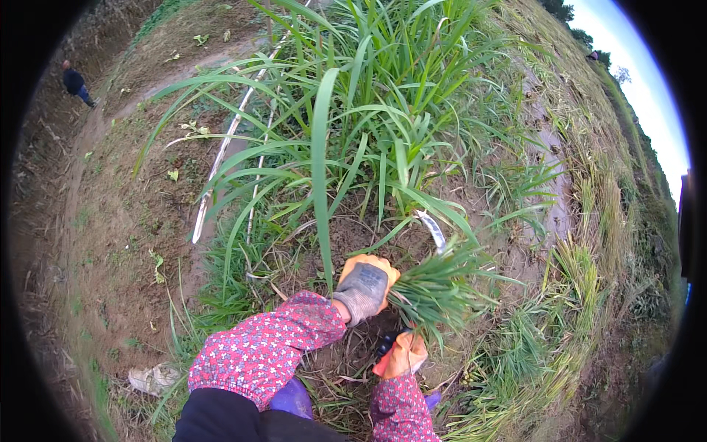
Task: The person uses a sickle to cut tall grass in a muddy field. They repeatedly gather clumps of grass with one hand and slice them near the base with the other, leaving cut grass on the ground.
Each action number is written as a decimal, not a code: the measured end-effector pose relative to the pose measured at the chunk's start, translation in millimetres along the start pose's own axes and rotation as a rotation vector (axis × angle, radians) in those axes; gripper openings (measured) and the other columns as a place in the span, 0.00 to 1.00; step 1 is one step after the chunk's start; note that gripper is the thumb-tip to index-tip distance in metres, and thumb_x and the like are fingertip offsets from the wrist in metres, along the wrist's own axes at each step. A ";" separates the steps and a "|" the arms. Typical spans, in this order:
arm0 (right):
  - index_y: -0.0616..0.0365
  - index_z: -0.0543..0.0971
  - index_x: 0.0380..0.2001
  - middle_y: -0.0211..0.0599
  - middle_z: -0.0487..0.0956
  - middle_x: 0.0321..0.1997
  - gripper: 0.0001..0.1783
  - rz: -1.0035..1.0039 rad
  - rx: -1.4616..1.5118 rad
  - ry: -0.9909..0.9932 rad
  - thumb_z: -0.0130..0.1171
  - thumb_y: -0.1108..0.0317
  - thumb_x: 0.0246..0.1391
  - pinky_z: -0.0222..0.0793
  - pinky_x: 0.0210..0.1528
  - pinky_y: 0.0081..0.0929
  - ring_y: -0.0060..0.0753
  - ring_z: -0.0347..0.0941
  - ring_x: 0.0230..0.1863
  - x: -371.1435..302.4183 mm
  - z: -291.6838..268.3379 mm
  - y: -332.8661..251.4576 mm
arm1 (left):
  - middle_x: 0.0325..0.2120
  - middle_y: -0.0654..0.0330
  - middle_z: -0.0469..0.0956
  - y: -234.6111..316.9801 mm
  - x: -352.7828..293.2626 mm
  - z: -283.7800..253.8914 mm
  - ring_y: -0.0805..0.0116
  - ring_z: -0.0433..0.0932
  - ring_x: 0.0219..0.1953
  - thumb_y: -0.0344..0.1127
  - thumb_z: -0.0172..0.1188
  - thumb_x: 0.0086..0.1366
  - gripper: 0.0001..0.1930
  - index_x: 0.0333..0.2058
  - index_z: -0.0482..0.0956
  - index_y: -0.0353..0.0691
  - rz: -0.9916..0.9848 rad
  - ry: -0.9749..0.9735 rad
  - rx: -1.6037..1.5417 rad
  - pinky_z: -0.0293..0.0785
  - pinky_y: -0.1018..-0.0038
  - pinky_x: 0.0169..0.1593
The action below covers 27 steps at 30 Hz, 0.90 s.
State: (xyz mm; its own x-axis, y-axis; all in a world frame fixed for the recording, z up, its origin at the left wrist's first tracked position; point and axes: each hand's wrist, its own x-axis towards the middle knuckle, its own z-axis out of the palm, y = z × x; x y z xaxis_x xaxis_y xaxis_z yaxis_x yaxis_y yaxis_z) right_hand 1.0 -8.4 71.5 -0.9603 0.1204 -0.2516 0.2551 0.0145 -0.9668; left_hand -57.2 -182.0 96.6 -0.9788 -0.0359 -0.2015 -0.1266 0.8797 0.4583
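On my remote feed, grass bunch (445, 291) at 4 o'clock: prob. light, floppy, best held by stems. L hand (367, 287) clenches its stem end; R hand (405, 355), approx. 5 o'clock, wraps a black handle (387, 344).

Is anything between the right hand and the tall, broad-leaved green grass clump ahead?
Yes: the fine green grass bunch in the left hand lies ahead of the right hand; a curved silvery blade shows beyond it, before the clump.
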 end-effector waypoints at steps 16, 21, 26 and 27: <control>0.61 0.72 0.45 0.15 0.61 0.20 0.17 0.094 0.019 -0.258 0.51 0.68 0.52 0.52 0.20 0.14 0.11 0.57 0.19 -3.3 29.6 13.2 | 0.17 0.54 0.74 -30.5 92.1 26.9 0.52 0.76 0.26 0.36 0.61 0.38 0.09 0.21 0.73 0.43 -0.195 0.544 -0.280 0.70 0.60 0.33; 0.60 0.71 0.42 0.17 0.58 0.19 0.15 0.266 -0.188 -0.207 0.47 0.71 0.50 0.52 0.18 0.14 0.13 0.55 0.17 -26.2 23.9 -17.4 | 0.21 0.57 0.73 -32.1 62.9 7.4 0.56 0.76 0.31 0.32 0.60 0.39 0.08 0.22 0.72 0.46 -0.182 0.340 -0.229 0.68 0.61 0.32; 0.55 0.70 0.35 0.15 0.57 0.19 0.09 0.197 -0.192 -0.235 0.46 0.74 0.49 0.46 0.18 0.16 0.11 0.51 0.18 -11.0 19.0 4.8 | 0.23 0.55 0.75 -32.0 67.4 3.8 0.55 0.77 0.30 0.30 0.60 0.41 0.08 0.24 0.76 0.43 -0.147 0.311 -0.148 0.72 0.61 0.33; 0.54 0.69 0.32 0.14 0.56 0.19 0.05 0.064 -0.181 -0.252 0.46 0.73 0.50 0.44 0.19 0.16 0.10 0.49 0.19 2.0 15.9 21.8 | 0.20 0.58 0.74 -26.7 72.0 12.8 0.58 0.77 0.29 0.31 0.62 0.39 0.08 0.21 0.73 0.44 -0.164 0.503 -0.117 0.73 0.65 0.33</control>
State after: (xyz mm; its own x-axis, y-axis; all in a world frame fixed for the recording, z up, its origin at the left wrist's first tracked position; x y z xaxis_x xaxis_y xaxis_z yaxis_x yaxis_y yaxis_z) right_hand 2.9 -23.6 49.2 -0.9337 -0.1227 -0.3365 0.3099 0.1942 -0.9307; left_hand -122.2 -202.0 58.8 -0.8973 -0.4159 0.1481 -0.2728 0.7862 0.5545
